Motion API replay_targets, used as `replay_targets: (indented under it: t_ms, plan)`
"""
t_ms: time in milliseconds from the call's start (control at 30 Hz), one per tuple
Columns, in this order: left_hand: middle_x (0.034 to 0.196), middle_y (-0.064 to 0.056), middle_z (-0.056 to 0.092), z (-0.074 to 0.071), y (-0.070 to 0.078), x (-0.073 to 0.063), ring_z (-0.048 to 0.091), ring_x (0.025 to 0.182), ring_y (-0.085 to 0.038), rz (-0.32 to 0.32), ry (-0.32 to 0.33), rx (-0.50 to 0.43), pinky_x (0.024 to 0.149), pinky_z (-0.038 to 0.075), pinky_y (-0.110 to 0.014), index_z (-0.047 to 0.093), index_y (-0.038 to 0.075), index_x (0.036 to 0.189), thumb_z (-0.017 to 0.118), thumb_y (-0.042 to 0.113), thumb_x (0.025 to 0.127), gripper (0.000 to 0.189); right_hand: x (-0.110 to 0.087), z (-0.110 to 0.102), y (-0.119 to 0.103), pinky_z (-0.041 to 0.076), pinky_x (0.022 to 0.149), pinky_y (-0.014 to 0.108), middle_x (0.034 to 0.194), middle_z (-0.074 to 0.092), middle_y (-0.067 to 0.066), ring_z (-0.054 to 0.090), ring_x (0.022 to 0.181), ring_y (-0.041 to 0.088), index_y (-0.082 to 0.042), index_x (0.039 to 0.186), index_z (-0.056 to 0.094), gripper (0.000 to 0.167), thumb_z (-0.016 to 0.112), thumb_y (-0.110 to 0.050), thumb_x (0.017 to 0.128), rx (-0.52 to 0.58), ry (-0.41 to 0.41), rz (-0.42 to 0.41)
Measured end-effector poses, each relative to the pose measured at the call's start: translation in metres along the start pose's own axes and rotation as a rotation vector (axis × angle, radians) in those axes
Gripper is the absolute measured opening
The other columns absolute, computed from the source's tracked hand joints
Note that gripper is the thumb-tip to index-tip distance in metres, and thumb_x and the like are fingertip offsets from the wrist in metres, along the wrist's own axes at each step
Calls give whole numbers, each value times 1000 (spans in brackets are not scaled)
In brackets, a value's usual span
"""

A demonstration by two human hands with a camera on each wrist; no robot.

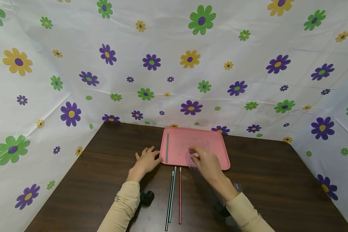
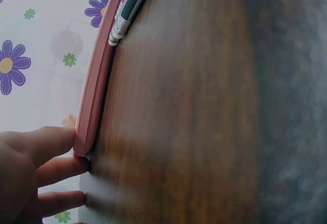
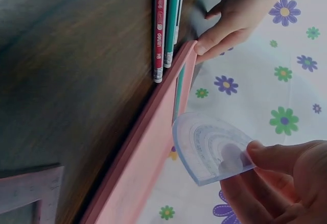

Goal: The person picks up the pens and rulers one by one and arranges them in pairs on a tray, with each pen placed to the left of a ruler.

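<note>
My right hand pinches a clear plastic protractor between thumb and fingers, over the front part of a pink tray. In the right wrist view the protractor is tilted, its curved edge pointing away from the hand. At the tray's front left corner is my left hand, thumb on the rim and the other fingers spread beside it. A green pencil lies inside the tray along its left side. Below the front rim, a black pencil, another green pencil and a red pencil lie on the table.
The dark wooden table is backed by a flower-patterned white sheet. Partly hidden under my right forearm lies a clear flat ruler-like piece with a right-angled corner. Black wrist gear sits by my left sleeve.
</note>
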State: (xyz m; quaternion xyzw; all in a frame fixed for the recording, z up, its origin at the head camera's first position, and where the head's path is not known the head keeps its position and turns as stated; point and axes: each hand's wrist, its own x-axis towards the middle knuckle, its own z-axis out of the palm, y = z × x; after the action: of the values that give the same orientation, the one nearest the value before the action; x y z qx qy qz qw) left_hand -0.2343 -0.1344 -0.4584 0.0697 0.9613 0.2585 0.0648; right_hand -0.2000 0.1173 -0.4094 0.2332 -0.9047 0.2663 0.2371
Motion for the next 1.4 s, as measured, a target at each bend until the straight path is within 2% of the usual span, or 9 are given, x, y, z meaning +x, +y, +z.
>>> replay_targets:
  t_ms: [267, 433, 633, 867, 1400]
  plan:
    - [158, -19, 36, 0, 1, 0, 24, 147, -47, 1, 5, 8, 109, 7, -80, 57, 13, 141, 56, 40, 99, 50, 15, 7, 1, 60, 65, 38, 95, 77, 6, 75, 77, 23, -8, 108, 72, 23, 74, -2, 86, 58, -27, 70]
    - [157, -19, 37, 0, 1, 0, 25, 147, -47, -1, 10, 19, 109, 8, -81, 58, 13, 141, 57, 40, 99, 50, 24, 14, 3, 58, 60, 33, 95, 77, 7, 75, 75, 22, -7, 111, 72, 23, 73, -3, 88, 107, -58, 143]
    - [158, -19, 35, -1, 1, 0, 24, 148, -47, 1, -3, 5, 109, 7, -80, 57, 13, 141, 57, 40, 100, 50, 32, 26, 9, 55, 53, 22, 98, 76, 11, 73, 70, 16, -3, 116, 69, 27, 70, -1, 89, 237, -101, 252]
    - [158, -19, 36, 0, 0, 1, 26, 147, -47, 6, 7, 16, 108, 9, -81, 59, 13, 140, 57, 40, 99, 49, 39, 38, 15, 55, 54, 24, 101, 74, 12, 73, 69, 22, -2, 121, 66, 30, 68, -3, 91, 353, -109, 347]
    - [158, -19, 35, -1, 2, 1, 24, 148, -46, -1, -1, 9, 110, 7, -80, 57, 13, 141, 57, 40, 99, 50, 60, 67, 21, 58, 56, 27, 102, 71, 20, 74, 75, 28, 6, 123, 63, 35, 68, 3, 89, 459, -102, 417]
